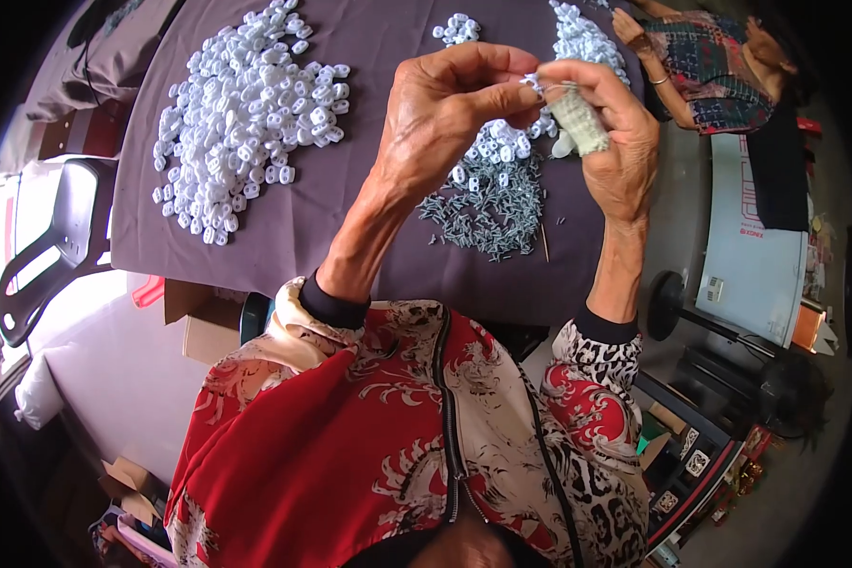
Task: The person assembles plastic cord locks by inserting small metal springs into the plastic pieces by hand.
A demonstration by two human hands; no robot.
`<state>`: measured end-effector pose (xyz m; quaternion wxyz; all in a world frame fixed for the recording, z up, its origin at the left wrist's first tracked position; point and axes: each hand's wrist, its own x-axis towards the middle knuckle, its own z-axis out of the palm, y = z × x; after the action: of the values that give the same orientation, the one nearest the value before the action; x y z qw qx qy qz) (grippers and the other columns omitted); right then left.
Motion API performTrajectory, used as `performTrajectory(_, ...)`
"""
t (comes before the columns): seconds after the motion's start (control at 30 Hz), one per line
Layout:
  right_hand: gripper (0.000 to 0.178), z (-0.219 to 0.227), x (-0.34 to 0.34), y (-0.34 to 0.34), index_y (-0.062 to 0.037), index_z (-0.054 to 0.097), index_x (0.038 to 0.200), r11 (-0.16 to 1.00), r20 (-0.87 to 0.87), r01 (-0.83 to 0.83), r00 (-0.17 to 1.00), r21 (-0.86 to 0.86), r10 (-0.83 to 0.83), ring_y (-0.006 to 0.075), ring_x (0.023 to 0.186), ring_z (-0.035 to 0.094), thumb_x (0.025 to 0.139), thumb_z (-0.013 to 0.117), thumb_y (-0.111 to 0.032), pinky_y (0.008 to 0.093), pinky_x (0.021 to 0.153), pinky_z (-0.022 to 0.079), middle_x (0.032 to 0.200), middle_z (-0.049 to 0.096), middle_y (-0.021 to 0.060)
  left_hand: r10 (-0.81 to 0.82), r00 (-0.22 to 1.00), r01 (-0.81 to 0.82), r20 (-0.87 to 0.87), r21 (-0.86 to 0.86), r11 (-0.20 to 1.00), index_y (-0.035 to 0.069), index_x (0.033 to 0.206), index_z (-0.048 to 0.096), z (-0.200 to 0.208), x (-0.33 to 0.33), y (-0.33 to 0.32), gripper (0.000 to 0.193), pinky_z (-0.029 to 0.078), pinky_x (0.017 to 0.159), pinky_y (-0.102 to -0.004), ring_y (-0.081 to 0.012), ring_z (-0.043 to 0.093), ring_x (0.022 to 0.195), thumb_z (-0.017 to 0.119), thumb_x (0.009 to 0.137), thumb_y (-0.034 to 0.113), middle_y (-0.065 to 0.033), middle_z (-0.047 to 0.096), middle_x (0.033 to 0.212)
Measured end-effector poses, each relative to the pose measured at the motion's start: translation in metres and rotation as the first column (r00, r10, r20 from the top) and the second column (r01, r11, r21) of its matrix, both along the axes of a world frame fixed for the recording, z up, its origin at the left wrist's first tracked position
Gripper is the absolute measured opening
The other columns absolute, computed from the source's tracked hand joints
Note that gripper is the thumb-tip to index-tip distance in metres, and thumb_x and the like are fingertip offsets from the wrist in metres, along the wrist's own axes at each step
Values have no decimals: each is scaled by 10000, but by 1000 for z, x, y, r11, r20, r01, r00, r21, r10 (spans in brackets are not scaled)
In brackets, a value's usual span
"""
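My left hand (450, 99) is raised over the table, its thumb and fingers pinched on a small white plastic piece (532, 83). From the other side, my right hand (623, 133) meets it, index finger curled in and fingertips closed at the same piece. A pale ribbed wrap (579, 118) runs along the thumb side of my right hand; whether it is worn or held I cannot tell. Below the hands lie a heap of similar white pieces with holes (502, 145) and a pile of small grey pins (488, 216). Fingertips partly hide the piece.
A dark cloth covers the table (360, 246). A large heap of white pieces (246, 114) spreads at left, another heap (582, 33) at far right. A thin stick (544, 243) lies beside the pins. Another person (710, 66) sits at far right; a black chair (71, 227) stands left.
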<state>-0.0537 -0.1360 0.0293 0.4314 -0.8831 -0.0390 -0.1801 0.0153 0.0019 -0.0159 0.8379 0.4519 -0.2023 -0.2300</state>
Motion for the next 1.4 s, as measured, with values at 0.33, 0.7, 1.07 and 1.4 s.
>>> performTrajectory(0.33, 141, -135, -22, 6, -35, 562, 849, 948, -263, 17, 959, -317, -106, 248, 663, 591, 727, 615, -84, 333, 569, 454, 743, 592, 120, -32, 991, 21, -133, -83, 996, -21, 917, 605, -10, 14, -2, 152, 511, 665, -266, -166, 624, 699, 614, 782, 48, -84, 622, 780)
performTrajectory(0.7, 175, -146, -21, 6, 7, 577, 862, 941, -233, -7, 970, -338, -76, 290, 665, 586, 706, 498, 9, 363, 604, 456, 755, 592, 159, -87, 977, 73, -196, -73, 995, -35, 938, 590, -14, 9, -1, 183, 499, 682, -274, -163, 609, 708, 616, 768, 26, -79, 615, 785)
performTrajectory(1.07, 183, -33, -16, -6, 44, 568, 963, 679, -103, 133, 991, 722, -85, 180, 631, 582, 802, 541, -38, 301, 604, 494, 773, 594, 100, -100, 960, 78, -263, -92, 993, -8, 888, 589, -6, -1, -6, 114, 482, 659, -260, -153, 595, 682, 602, 787, 44, -74, 606, 777)
performTrajectory(1.4, 234, -10, -16, -1, 44, 544, 1006, 566, -35, 37, 999, 823, -15, 213, 620, 586, 813, 537, -87, 308, 621, 485, 732, 584, 99, -160, 955, 126, -250, -147, 981, -12, 880, 590, 6, -12, -3, 113, 466, 657, -262, -143, 579, 677, 603, 782, 43, -66, 606, 773)
